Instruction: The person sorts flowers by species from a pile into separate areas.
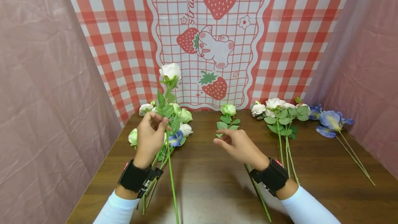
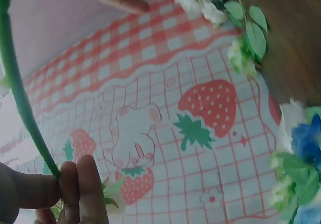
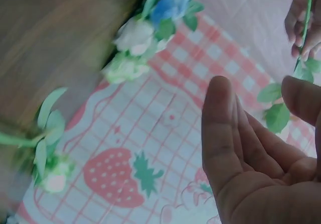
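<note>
Between thumb and fingers, my left hand (image 1: pixel 150 137) pinches the green stem of a white rose (image 1: pixel 170 72), held upright with its bloom above the hand and its stem running down toward the front edge. In the left wrist view the stem (image 2: pixel 22 98) passes into the pinching fingertips (image 2: pixel 70 184). My right hand (image 1: pixel 240 144) hovers over a single pale green rose (image 1: pixel 228 110) lying on the table, its fingers extended and holding nothing. The right wrist view shows a gap between the thumb and fingers of that hand (image 3: pixel 256 158).
Behind the left hand lies a bunch of green, white and blue flowers (image 1: pixel 183 115). White roses (image 1: pixel 275 104) lie at the right, with blue irises (image 1: pixel 331 120) beyond them. A checked strawberry cloth (image 1: pixel 211 44) hangs behind the brown wooden table (image 1: pixel 205 182); pinkish curtains (image 1: pixel 43 78) flank it.
</note>
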Demonstrator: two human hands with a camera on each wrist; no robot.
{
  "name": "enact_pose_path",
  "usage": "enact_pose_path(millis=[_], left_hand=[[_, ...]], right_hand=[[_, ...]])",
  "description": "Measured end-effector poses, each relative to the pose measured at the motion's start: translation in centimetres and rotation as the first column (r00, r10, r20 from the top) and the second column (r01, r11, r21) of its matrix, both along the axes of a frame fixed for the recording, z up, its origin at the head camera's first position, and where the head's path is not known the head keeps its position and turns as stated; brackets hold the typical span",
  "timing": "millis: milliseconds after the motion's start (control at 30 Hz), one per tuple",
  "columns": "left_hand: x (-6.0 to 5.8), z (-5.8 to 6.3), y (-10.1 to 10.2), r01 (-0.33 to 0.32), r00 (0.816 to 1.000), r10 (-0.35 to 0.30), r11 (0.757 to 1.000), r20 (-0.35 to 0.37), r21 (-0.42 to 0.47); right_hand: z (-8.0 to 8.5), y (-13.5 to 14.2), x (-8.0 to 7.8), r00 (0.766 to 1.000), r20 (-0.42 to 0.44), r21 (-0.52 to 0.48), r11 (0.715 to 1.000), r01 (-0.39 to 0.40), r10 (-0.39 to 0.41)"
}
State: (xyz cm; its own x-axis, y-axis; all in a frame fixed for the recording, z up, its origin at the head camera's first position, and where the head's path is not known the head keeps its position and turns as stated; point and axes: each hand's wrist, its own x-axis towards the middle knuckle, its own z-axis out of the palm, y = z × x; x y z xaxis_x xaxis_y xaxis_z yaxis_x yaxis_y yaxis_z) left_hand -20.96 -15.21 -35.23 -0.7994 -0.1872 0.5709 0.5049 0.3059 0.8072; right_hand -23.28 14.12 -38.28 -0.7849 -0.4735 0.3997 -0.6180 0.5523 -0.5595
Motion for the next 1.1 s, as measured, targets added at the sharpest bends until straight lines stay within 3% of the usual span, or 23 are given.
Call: enact_pose_path(millis=[267,433,567,733,967,1100], left_hand=[[0.7,0.0,1.5,0.086,0.996,-0.087,0.996,0.022,0.038],[0.9,-0.5,2.2,0.147,0.989,-0.148,0.989,0.03,0.032],[1.0,-0.9,2.8,0.24,0.97,-0.242,0.969,0.034,0.062],[1.3,-1.5,4.1,0.354,0.933,-0.359,0.923,0.012,0.15],[1.9,-2.7,5.8,0.402,0.915,-0.401,0.893,-0.047,0.202],[2.2,-3.3,6.7,0.388,0.922,-0.382,0.898,-0.068,0.207]], right_hand=[[0.6,-1.1,1.7,0.998,0.059,-0.119,0.992,-0.028,0.035],[0.5,-1.9,2.6,0.994,0.054,-0.173,0.981,-0.087,0.098],[0.5,-2.7,3.4,0.989,0.044,-0.215,0.968,-0.131,0.144],[0.7,-3.4,4.3,0.977,0.108,-0.268,0.952,-0.149,0.184],[0.8,-3.7,5.0,0.965,0.129,-0.299,0.937,-0.181,0.228],[0.9,-3.6,5.1,0.959,0.15,-0.318,0.93,-0.184,0.241]])
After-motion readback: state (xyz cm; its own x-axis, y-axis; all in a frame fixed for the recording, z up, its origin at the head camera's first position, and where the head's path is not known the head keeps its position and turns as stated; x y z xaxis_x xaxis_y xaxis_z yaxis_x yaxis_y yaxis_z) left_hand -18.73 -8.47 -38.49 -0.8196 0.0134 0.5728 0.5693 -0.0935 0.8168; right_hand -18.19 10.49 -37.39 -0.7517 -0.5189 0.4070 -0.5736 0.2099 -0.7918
